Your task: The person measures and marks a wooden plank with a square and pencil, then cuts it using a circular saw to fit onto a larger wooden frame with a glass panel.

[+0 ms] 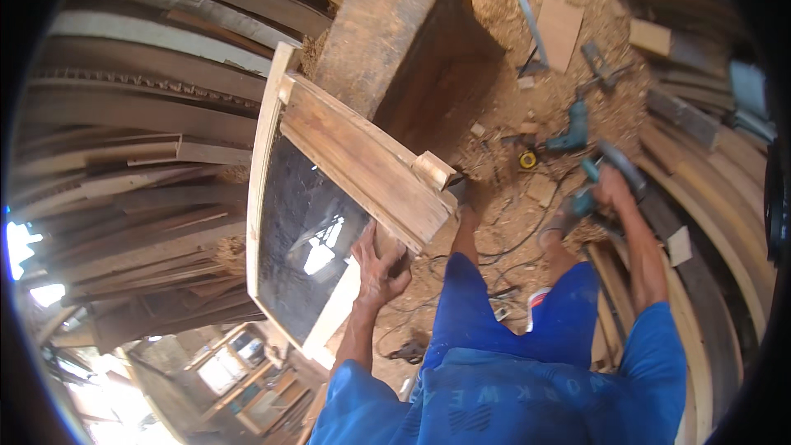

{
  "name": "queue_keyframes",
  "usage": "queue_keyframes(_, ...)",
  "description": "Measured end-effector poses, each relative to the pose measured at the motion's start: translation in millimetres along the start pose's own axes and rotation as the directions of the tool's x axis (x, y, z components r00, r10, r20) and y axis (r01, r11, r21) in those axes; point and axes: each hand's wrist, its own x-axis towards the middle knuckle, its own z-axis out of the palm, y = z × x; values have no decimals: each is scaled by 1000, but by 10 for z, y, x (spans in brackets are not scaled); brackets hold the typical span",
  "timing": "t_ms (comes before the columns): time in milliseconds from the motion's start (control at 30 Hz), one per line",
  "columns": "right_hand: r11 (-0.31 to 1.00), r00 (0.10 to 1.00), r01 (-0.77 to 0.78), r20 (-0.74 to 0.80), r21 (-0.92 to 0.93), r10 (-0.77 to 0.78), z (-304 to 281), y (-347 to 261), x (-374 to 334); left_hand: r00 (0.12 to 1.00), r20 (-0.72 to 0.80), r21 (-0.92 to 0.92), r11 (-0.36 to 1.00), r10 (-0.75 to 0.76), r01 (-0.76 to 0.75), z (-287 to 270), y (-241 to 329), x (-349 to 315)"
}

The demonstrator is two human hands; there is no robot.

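Observation:
At the middle left, a wooden frame (pixel 354 161) with a dark, shiny glass-like panel (pixel 301 218) leans against a large squared timber (pixel 383 21). My left hand (pixel 381 268) is wrapped round the frame's near edge, its fingers closed on the wood. Out to the right, my right hand (pixel 611 188) grips a power tool (pixel 583 200) with a teal body and a grey curved part. The exact kind of tool cannot be made out, as my hand covers some of it.
On sawdust-covered ground lie a teal drill (pixel 570 130), a yellow tape measure (pixel 527 159), a metal square (pixel 532 29), wood offcuts and dark cables. Stacked planks (pixel 140 111) fill the left side. More boards (pixel 700 222) run along the right.

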Motion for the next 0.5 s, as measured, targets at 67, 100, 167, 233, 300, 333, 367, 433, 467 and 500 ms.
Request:
queue_keyframes(67,949,985,161,-104,272,-138,-322,-249,-607,1000,26,17,1000,-13,13,-99,29,-39)
queue_keyframes(100,889,986,151,-133,432,-103,-412,-324,-897,1000,-13,-9,1000,-15,15,-86,36,-55)
queue_keyframes(167,652,997,-18,65,758,-48,-791,-685,-1506,1000,-7,0,1000,-26,26,-48,32,-82)
queue_keyframes(233,437,996,28,12,899,-89,-845,-766,-1844,1000,-23,-26,999,-21,21,-11,28,-102)
queue_keyframes(300,322,992,105,-75,941,-103,-813,-886,-2073,999,-32,-48,998,-33,31,20,44,-138)
queue_keyframes(333,332,992,113,-89,937,-85,-849,-1026,-2170,999,-28,-37,999,-35,34,27,54,-117)
queue_keyframes(367,360,991,129,-113,924,-66,-920,-1180,-2276,999,-23,-26,999,-36,36,27,64,-103)
queue_keyframes(433,456,991,130,-118,881,-56,-1075,-1526,-2464,999,-31,-38,999,-40,39,34,79,-112)
queue_keyframes(467,534,992,124,-121,836,-41,-1151,-1684,-2566,999,-30,-40,999,-37,36,29,88,-115)
queue_keyframes(500,568,977,210,-194,796,-89,-1233,-1828,-2671,998,-40,-52,998,-43,41,27,86,-117)
